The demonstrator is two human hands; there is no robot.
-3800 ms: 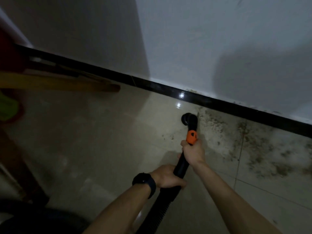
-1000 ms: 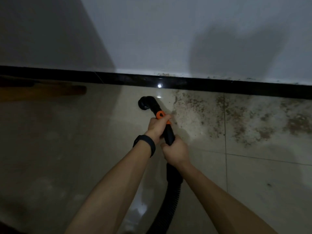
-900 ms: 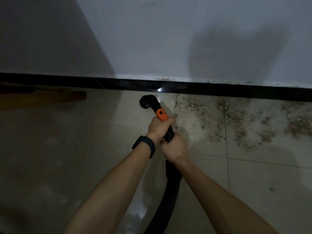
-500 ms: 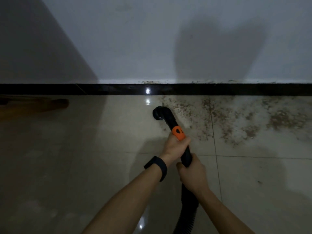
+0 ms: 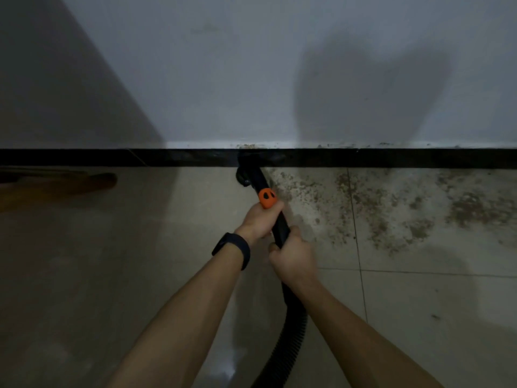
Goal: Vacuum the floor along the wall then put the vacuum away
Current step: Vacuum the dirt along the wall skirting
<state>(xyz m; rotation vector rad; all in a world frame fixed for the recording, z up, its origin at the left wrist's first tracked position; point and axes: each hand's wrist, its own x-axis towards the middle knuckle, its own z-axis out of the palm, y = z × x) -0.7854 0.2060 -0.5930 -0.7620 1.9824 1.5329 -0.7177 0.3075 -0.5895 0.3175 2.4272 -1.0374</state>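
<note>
Head view:
- Nozzle [image 5: 246, 175] tip pressed against black baseboard [image 5: 391, 158], at left edge of dirt patch [image 5: 391, 208] spreading rightward along baseboard.
- Left hand [image 5: 258, 219] wrapped round wand just below orange collar [image 5: 266, 198]; right hand [image 5: 293, 256] wrapped round wand farther back from baseboard.
- Ribbed hose [image 5: 291, 340] trails away from baseboard between forearms.
- Risk: most of patch likely unswept; fast pass or lifted nozzle leaves grit in baseboard seam.
- Risk: hard push may scuff glossy baseboard.
- Risk: specks on baseboard top ledge likely missed; dim light hides remnants.
</note>
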